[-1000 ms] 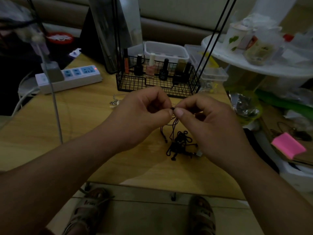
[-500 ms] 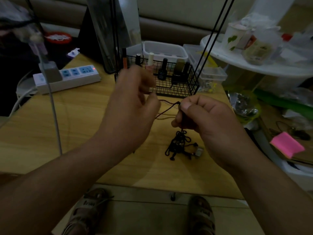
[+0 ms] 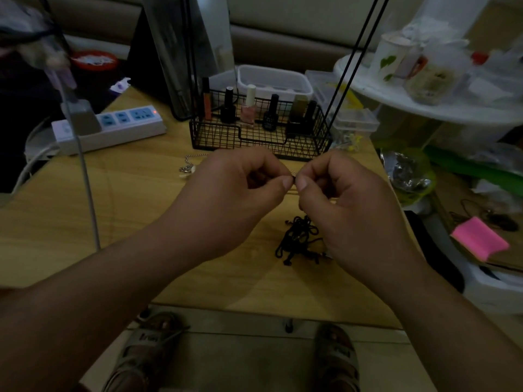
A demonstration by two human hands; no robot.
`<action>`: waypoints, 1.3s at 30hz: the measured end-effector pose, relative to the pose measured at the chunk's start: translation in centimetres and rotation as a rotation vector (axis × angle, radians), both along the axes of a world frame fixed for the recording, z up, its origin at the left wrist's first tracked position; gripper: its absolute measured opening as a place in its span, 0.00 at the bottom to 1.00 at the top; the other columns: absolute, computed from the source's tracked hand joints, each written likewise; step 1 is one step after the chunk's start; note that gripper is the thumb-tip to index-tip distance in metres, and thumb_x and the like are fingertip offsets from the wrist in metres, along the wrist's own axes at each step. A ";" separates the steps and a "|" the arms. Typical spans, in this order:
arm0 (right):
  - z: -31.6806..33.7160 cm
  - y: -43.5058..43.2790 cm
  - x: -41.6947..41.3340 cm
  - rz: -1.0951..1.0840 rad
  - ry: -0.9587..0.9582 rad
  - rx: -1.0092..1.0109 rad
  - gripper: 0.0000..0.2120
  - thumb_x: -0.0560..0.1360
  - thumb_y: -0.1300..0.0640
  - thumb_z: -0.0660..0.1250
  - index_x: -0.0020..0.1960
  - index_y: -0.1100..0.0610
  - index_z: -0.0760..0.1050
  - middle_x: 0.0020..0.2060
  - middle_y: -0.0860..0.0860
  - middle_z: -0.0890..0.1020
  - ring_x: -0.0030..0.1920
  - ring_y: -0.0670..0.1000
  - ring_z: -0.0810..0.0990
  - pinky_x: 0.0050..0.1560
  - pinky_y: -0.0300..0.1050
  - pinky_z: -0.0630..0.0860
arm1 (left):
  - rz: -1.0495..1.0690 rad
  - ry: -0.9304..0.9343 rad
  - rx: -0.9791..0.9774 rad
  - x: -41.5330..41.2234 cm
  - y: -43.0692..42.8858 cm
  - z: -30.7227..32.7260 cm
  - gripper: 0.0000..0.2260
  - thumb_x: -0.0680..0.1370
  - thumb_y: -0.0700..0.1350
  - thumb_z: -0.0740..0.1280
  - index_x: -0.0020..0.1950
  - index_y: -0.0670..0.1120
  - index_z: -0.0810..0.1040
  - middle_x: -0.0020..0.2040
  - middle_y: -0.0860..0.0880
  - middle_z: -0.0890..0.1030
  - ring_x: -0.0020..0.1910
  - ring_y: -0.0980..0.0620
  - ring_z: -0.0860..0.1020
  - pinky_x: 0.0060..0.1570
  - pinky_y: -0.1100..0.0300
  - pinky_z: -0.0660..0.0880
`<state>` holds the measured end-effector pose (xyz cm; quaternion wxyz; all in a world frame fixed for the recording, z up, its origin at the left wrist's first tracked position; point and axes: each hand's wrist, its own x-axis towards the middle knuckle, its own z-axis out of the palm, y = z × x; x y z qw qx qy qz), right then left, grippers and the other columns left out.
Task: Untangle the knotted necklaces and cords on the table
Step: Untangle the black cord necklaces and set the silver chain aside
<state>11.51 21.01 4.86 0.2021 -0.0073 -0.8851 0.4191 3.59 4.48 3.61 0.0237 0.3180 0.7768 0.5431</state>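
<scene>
Head view has your left hand [image 3: 240, 190] and right hand [image 3: 348, 199] raised together above the tabletop [image 3: 113, 222], thumbs tip to tip. Both hands are curled tight, each pinching a thin dark cord [image 3: 294, 179] between thumb and forefinger. Only a speck of it shows where the thumbs meet, so you cannot tell whether that is a knot or a plain strand. Below your right hand the black tangle [image 3: 298, 239] lies on the tabletop, partly hidden by that hand, and the pinched cord seems to run down into it. A silver necklace [image 3: 188, 166] lies apart, behind your left hand and just in front of the wire basket [image 3: 254, 140].

The main risk is pulling your hands apart while a knot is closed, which would likely cinch it harder. Lifting too high could drag the whole tangle up, tighten its loose loops, or slide it toward the near edge. The cord is thin and the light dim, so a pinch may slip or catch the wrong strand. Your left wrist could also sweep the necklace.
</scene>
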 end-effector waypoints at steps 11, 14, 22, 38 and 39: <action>-0.3 0.9 -0.3 0.055 0.131 0.414 0.02 0.80 0.55 0.66 0.50 0.53 0.76 0.40 0.46 0.79 0.41 0.51 0.78 0.40 0.55 0.75 | -0.040 -0.044 -0.025 -0.4 -0.1 0.2 0.04 0.78 0.41 0.73 0.44 0.47 0.83 0.36 0.49 0.82 0.31 0.58 0.79 0.31 0.65 0.76; -0.3 1.2 -0.2 0.079 0.099 0.409 0.02 0.81 0.56 0.68 0.53 0.53 0.77 0.42 0.45 0.80 0.43 0.49 0.79 0.41 0.55 0.77 | -0.057 -0.068 -0.031 -0.6 -0.1 0.2 0.04 0.78 0.40 0.73 0.43 0.46 0.82 0.36 0.49 0.82 0.31 0.57 0.79 0.31 0.65 0.75; 0.1 0.8 -0.4 0.014 0.109 0.675 0.04 0.79 0.51 0.66 0.50 0.49 0.79 0.42 0.44 0.80 0.45 0.49 0.79 0.40 0.53 0.78 | 0.002 0.118 -0.124 -0.1 0.0 -0.3 0.04 0.73 0.47 0.73 0.41 0.53 0.79 0.36 0.51 0.80 0.36 0.50 0.79 0.34 0.55 0.75; 0.1 1.0 0.0 -0.033 0.042 -0.256 0.04 0.78 0.60 0.73 0.44 0.55 0.83 0.36 0.55 0.83 0.35 0.55 0.77 0.34 0.43 0.74 | -0.041 -0.038 0.051 0.5 0.2 0.5 0.03 0.80 0.44 0.72 0.46 0.48 0.84 0.36 0.52 0.84 0.35 0.53 0.84 0.33 0.62 0.80; 0.1 0.9 0.0 -0.027 0.043 -0.252 0.04 0.78 0.60 0.73 0.44 0.55 0.83 0.36 0.55 0.83 0.37 0.57 0.77 0.34 0.45 0.74 | -0.041 -0.046 0.061 0.4 0.2 0.5 0.03 0.80 0.44 0.72 0.47 0.48 0.84 0.36 0.51 0.84 0.35 0.53 0.84 0.33 0.62 0.79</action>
